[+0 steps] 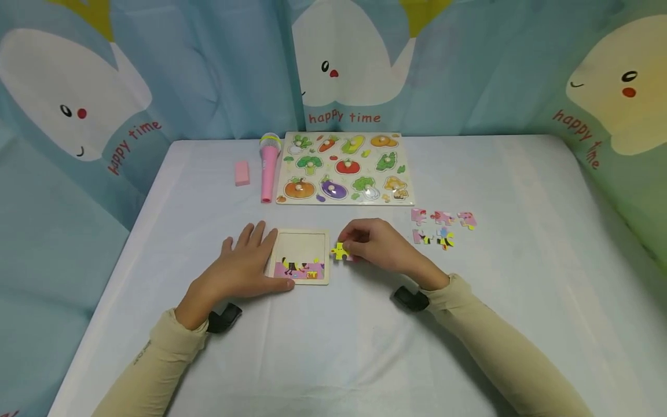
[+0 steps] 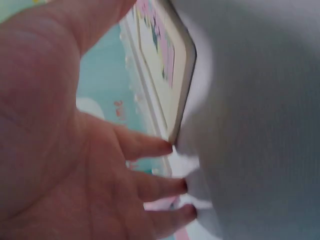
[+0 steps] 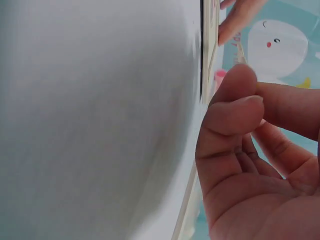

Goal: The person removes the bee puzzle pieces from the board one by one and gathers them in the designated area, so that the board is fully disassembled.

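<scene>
A yellow and pink puzzle piece [image 1: 340,251] is just to the right of a small wooden tray [image 1: 326,255]. The right hand [image 1: 383,246] has its grip pinching the piece between finger and thumb. Inside the tray, a pink strip of picture [image 1: 302,272] fills the bottom, with part of a bee and a little pot on it. The left hand [image 1: 242,263] has its grip spread wide, with the thumb on the tray's near edge and the pointer finger at its far left corner. Five loose pieces [image 1: 443,218] lie farther right, three in back and two in front. Behind the tray is a vegetable board [image 1: 328,168]. Beside it are a pink microphone [image 1: 268,168] and a pink block [image 1: 242,173]. Everything is on a pale bench [image 1: 521,231], with a blue whale curtain [image 1: 224,58] behind.
</scene>
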The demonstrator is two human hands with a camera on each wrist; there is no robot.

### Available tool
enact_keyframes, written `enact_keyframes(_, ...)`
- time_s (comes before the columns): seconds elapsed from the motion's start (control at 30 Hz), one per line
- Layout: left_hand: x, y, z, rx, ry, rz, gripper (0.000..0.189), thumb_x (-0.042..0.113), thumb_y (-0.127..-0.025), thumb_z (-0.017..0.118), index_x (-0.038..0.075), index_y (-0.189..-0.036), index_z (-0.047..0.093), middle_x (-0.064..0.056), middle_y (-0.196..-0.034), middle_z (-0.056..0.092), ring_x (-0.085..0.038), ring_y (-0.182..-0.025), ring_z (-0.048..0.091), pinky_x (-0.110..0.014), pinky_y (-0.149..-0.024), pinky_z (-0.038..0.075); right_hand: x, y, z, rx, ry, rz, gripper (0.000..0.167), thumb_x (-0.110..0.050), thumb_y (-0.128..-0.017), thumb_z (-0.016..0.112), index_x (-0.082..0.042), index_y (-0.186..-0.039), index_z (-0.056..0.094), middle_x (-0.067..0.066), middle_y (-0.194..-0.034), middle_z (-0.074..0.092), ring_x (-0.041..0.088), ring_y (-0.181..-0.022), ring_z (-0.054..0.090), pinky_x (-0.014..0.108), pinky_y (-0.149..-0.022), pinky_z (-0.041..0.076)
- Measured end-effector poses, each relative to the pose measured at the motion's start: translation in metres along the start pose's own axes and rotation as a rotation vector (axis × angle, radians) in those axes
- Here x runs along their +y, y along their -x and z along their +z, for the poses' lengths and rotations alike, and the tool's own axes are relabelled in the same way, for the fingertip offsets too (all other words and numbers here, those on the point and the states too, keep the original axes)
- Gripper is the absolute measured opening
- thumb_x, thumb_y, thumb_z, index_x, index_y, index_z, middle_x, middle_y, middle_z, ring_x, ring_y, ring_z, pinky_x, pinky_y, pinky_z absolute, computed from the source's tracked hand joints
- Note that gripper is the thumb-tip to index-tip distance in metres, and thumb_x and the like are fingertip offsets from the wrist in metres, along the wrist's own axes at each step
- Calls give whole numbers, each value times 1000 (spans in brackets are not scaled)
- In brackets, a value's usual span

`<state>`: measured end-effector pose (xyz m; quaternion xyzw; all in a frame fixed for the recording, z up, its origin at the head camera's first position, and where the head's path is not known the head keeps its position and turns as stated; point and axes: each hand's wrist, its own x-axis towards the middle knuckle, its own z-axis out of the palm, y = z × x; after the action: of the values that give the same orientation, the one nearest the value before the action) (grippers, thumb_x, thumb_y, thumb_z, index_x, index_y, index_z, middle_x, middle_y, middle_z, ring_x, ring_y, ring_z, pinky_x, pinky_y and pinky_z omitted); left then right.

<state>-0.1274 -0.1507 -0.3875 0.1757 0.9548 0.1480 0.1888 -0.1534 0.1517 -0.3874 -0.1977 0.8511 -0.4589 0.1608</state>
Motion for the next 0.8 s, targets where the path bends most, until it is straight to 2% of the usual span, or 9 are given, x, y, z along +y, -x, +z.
enact_keyframes(0.17, -6, 2, -3, -21, 4, 25, 112, 58, -90, 79, -2, -168, 26, -30, -174, 14, -53, -158, 10, -78, -119, 10, 4, 7, -8, 16, -26, 29, 7, -4, -102, 69, -2, -106, 74, 7, -84, 68, 23, -69, 59, 29, -60, 48)
enact_keyframes(0.37, -6, 2, -3, 0, -11, 44, 108, 54, -91, 81, -3, -166, 29, -32, -172, 17, -54, -157, 14, -80, -117, 12, 11, 16, -17, 54, -56, 66, 7, -4, -102, 70, -1, -107, 73, 9, -84, 67, 23, -66, 58, 29, -58, 48)
enact_keyframes(0.6, -7, 1, -1, 15, -31, 37, 108, 54, -90, 82, -3, -166, 30, -32, -172, 19, -54, -156, 16, -80, -116, 15, 13, 25, -27, 73, -64, 97, 9, -3, -102, 69, 0, -109, 73, 10, -88, 69, 25, -72, 62, 28, -61, 51)
enact_keyframes(0.8, -6, 1, -1, 28, -38, 43, 108, 55, -89, 83, -3, -165, 32, -32, -171, 21, -54, -156, 18, -80, -116, 16, 17, 32, -34, 84, -58, 112, 13, -1, -102, 66, 0, -113, 73, 11, -97, 71, 26, -81, 66, 29, -67, 54)
